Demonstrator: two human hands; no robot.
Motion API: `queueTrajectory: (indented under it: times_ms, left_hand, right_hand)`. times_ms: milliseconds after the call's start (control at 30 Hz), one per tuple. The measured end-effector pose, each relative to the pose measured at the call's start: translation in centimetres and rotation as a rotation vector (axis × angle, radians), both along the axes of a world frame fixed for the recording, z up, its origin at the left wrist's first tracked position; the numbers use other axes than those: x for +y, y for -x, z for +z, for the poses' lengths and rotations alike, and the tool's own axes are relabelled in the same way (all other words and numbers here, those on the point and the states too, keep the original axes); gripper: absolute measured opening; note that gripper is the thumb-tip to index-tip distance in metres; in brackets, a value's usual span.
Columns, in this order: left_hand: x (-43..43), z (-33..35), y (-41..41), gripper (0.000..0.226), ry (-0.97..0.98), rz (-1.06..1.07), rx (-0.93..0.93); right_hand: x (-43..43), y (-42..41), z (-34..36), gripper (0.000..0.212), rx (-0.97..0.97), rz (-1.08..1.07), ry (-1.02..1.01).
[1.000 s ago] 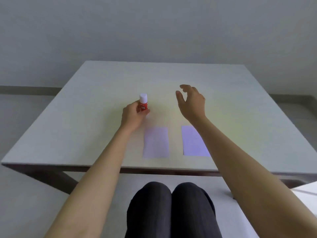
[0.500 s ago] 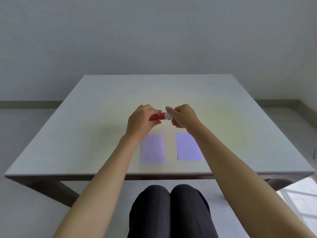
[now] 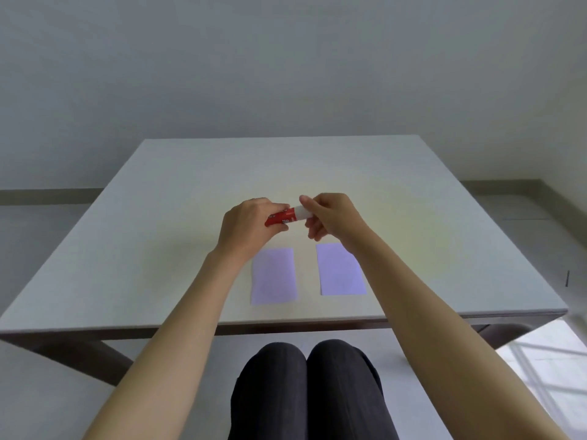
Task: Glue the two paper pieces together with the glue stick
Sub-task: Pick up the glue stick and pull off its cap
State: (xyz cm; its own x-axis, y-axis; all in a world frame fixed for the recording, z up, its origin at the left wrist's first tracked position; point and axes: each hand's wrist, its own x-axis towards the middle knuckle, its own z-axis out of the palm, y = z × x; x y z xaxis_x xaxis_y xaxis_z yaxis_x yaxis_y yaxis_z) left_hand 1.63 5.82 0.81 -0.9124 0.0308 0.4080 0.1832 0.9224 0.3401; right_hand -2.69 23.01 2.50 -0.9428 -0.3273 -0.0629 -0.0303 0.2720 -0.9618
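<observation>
above the pale counter [image 3: 158,249], left hand [image 3: 246,228] grip wraps the red glue stick [image 3: 281,218], right hand [image 3: 332,217] grip pinches its white cap [image 3: 301,212].

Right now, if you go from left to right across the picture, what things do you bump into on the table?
left hand → glue stick → right hand; lower down, left paper → right paper.
</observation>
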Motion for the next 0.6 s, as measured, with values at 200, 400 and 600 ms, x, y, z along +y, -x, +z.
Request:
queueTrajectory:
  times_ms: [200, 400, 600]
  left_hand:
    - [0.5, -1.1, -0.7, 0.024, -0.324, 0.07, -0.07]
    - [-0.7, -0.6, -0.3, 0.026, -0.59, 0.035, -0.094]
    - [-0.6, -0.4, -0.1, 0.015, -0.779, 0.116, -0.028]
  right_hand:
    - [3.1, 3.0, 0.1, 0.016, 0.246, -0.267, -0.108]
    - [5.4, 5.4, -2.6, 0.044, 0.394, -0.294, -0.585]
    - [7.0, 4.6, -5.5, 0.052, 0.365, -0.128, -0.794]
